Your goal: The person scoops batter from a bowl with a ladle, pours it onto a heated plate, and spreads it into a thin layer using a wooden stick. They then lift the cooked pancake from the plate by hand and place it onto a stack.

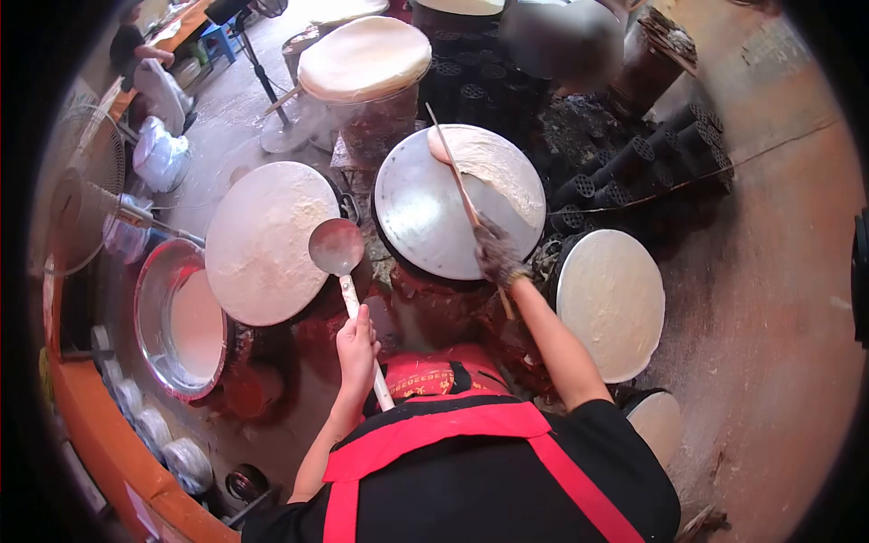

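My left hand (357, 348) grips the white handle of a metal ladle (336, 246), whose empty bowl hovers at the right edge of the left round griddle (267, 240), which is covered with a thin pale sheet. My right hand (495, 256), in a dark glove, holds a thin wooden stick (451, 163) slanting over the middle griddle (425, 213). The stick's far end is under a thin sheet (498, 172) that is partly peeled and folded at the griddle's upper right.
A metal basin of white batter (186, 326) stands at the left. Another sheet lies on a round surface (611, 303) at the right. A stack of finished sheets (365, 59) sits further back. Dark coal briquettes (634, 158) are piled behind. A fan (86, 190) stands far left.
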